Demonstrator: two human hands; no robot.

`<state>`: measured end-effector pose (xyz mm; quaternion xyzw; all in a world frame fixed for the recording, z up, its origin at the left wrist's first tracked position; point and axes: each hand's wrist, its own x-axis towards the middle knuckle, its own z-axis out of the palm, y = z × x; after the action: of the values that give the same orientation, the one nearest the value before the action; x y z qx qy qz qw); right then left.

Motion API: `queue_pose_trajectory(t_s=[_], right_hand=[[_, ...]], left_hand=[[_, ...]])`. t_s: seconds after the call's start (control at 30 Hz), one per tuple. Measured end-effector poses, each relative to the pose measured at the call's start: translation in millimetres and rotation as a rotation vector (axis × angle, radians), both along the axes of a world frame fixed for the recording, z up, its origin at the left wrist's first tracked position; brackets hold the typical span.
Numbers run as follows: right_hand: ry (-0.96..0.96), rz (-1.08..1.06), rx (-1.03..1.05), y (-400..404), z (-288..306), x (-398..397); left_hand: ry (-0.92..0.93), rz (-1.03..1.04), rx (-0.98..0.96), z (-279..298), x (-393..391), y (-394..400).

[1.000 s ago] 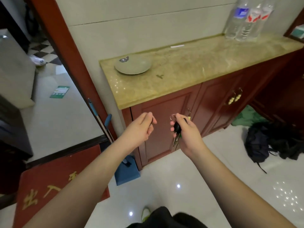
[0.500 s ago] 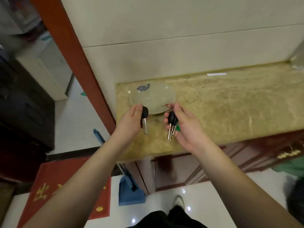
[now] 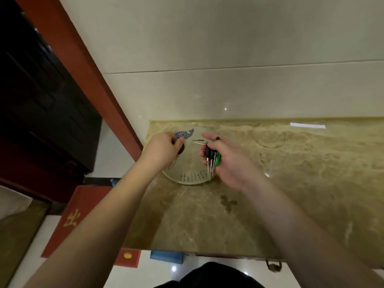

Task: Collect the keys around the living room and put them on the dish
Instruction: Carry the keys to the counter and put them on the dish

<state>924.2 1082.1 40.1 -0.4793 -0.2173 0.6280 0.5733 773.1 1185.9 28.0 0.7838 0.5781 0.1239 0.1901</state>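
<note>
A pale round dish [image 3: 190,179] with a blue fish print and small dark characters lies at the left end of a marble countertop [image 3: 291,183]. Above the dish's left side, my left hand [image 3: 164,150] is shut on a single black-headed key [image 3: 178,155], blade pointing down. My right hand [image 3: 228,161] hovers over the dish's right side, shut on a bunch of keys [image 3: 211,161] with black and green heads on a metal ring; the blades hang down toward the dish.
A white strip [image 3: 307,125] lies at the back of the countertop by the tiled wall. A red door frame [image 3: 87,69] stands left of the cabinet. On the floor below are a red mat [image 3: 72,217] and a blue box [image 3: 166,256].
I have stepped closer, and both hands have moved forward with their keys from the counter's front edge to directly over the dish.
</note>
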Motion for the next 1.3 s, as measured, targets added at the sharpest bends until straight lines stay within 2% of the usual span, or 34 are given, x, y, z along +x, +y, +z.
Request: queue_pose_trajectory(t_s=[0.1,0.3,0.43,0.6,0.77,1.03,1.3], right_hand=[[-0.020,0.008,-0.003,10,-5,0],[-0.113,-0.038,-0.006,23,-7,-1],[-0.264,-0.017,-0.052,29,-7,-11],[-0.399,-0.024,-0.072,36,-14,-25],[-0.459,-0.062,-0.096,43,-21,-33],[-0.567,-0.117,-0.094,57,-21,-45],[-0.517,-0.244,-0.094,62,-25,-56]], left_hand=[[0.092,-0.003,0.031,-3,4,7],[0.160,-0.038,0.170,-4,7,14],[0.297,-0.137,0.277,-6,4,17],[0.238,-0.196,0.318,-8,-2,23],[0.153,-0.292,0.240,-5,-6,32],[0.018,-0.283,0.222,-4,-20,39],[-0.037,-0.310,0.185,-8,-25,38]])
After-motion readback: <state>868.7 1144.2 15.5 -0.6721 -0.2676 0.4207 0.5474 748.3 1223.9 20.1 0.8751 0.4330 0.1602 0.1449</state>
